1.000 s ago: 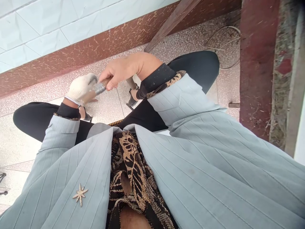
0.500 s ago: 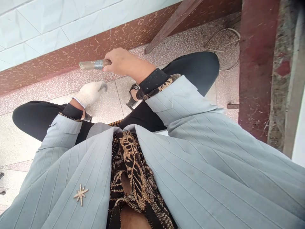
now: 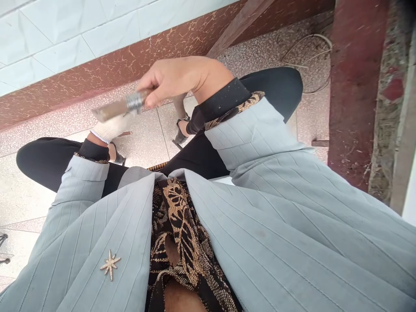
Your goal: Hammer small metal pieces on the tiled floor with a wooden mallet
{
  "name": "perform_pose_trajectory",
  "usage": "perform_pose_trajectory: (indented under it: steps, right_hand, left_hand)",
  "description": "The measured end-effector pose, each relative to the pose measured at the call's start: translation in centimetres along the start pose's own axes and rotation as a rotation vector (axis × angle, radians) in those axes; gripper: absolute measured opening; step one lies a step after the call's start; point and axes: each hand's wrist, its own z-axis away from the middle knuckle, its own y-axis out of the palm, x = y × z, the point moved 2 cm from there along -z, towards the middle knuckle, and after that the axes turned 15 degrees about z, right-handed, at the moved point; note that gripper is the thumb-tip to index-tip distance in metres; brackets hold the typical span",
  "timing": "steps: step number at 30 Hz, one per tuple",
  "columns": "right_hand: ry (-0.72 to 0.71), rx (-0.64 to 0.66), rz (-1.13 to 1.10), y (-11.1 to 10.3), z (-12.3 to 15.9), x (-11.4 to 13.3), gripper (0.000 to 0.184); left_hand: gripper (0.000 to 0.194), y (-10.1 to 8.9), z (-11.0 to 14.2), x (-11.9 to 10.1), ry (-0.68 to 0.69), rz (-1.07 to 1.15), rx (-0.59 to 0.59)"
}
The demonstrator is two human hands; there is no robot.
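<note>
My bare right hand (image 3: 177, 78) is closed round the handle of a knife (image 3: 121, 106). A metal band shows at the handle's end, and the blurred blade points left. Just under the blade sits my left hand (image 3: 108, 128) in a white glove, partly hidden by it. The gloved fingers look curled, and a thin brown piece (image 3: 125, 134) sticks out from them to the right. Both hands hover above the tiled floor between my knees, in black trousers. My grey striped jacket (image 3: 260, 208) fills the lower part of the view.
A white-tiled wall with a red-brown skirting (image 3: 81, 82) runs along the top. A wooden plank (image 3: 240, 24) leans against it. A loop of wire (image 3: 308, 47) lies on the speckled floor. A dark red post (image 3: 352, 86) stands at the right. My sandalled foot (image 3: 180, 134) is below the hands.
My right hand lifted the knife up and away from the glove, then swung it back down over the gloved hand. The gloved hand stayed low and shifted slightly left.
</note>
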Motion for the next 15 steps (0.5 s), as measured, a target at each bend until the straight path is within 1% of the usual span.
perform_pose_trajectory:
  steps: [1, 2, 3, 4, 5, 6, 8, 10, 11, 12, 15]
  right_hand:
    - [0.031, -0.168, -0.100, -0.7, 0.3, -0.2, 0.031]
    - [0.087, -0.315, -0.172, -1.2, 0.5, -0.5, 0.038]
    - [0.163, -0.429, -0.220, -1.4, 0.5, -0.8, 0.044]
    - [0.248, -0.504, -0.237, -1.4, 0.4, -1.2, 0.046]
    - [0.335, -0.548, -0.217, -1.3, 0.2, -1.5, 0.044]
    - [0.412, -0.561, -0.159, -1.1, -0.1, -1.7, 0.040]
    - [0.531, -0.501, 0.093, -0.7, -0.6, -1.9, 0.035]
    - [0.593, -0.365, 0.382, -0.2, -1.1, -1.7, 0.039]
    - [0.611, -0.295, 0.486, 0.0, -1.3, -1.6, 0.040]
    - [0.622, -0.234, 0.551, 0.2, -1.5, -1.5, 0.041]
    - [0.621, -0.079, 0.615, 1.2, -2.0, -1.4, 0.036]
  left_hand:
    - [0.034, -0.1, 0.0, 0.0, -0.010, 0.014, -0.039]
    - [0.035, -0.1, 0.1, -0.1, -0.006, 0.026, -0.055]
    - [0.036, 0.0, 0.1, -0.3, -0.002, 0.033, -0.048]
    - [0.037, 0.2, 0.1, -0.6, 0.009, 0.035, -0.016]
    - [0.038, 0.5, 0.1, -0.9, 0.024, 0.029, 0.021]
    - [0.038, 0.8, 0.2, -1.3, 0.043, 0.021, 0.059]
    - [0.039, 1.3, 0.2, -1.8, 0.066, -0.010, 0.123]
    - [0.039, 1.6, 0.2, -1.9, 0.063, -0.056, 0.152]
    - [0.038, 1.6, 0.2, -2.0, 0.057, -0.080, 0.155]
    - [0.038, 1.6, 0.2, -1.9, 0.050, -0.101, 0.157]
    - [0.037, 1.3, 0.3, -1.7, 0.023, -0.146, 0.128]
